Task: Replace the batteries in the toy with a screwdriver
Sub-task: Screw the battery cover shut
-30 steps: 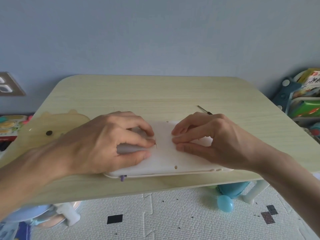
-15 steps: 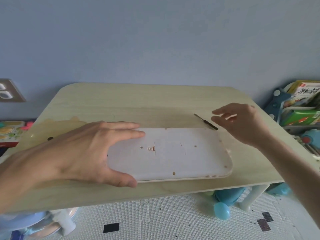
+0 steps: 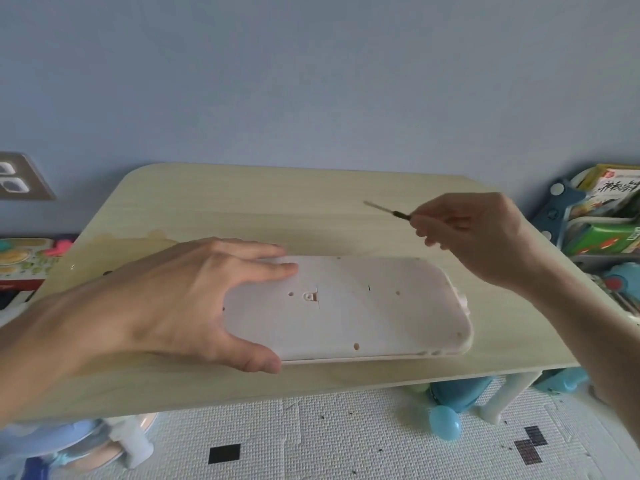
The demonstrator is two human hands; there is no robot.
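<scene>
A flat white toy (image 3: 360,317) lies face down on the light wooden table (image 3: 277,209), its underside showing screw holes and a small latch near the middle. My left hand (image 3: 180,299) grips the toy's left end, fingers along the far edge and thumb at the near edge. My right hand (image 3: 474,237) is raised above the table behind the toy's right end and pinches a thin screwdriver (image 3: 386,208), whose tip points left and away, clear of the toy.
A wall outlet (image 3: 17,181) sits at the left. Colourful toys (image 3: 24,261) lie to the left of the table, and a shelf with books and boxes (image 3: 602,216) stands at the right. Blue toys and a ball (image 3: 445,422) rest on the foam floor mat.
Both hands left the middle of the toy. My left hand took the toy's left end. My right hand reached to the screwdriver lying behind the toy and lifted it off the table.
</scene>
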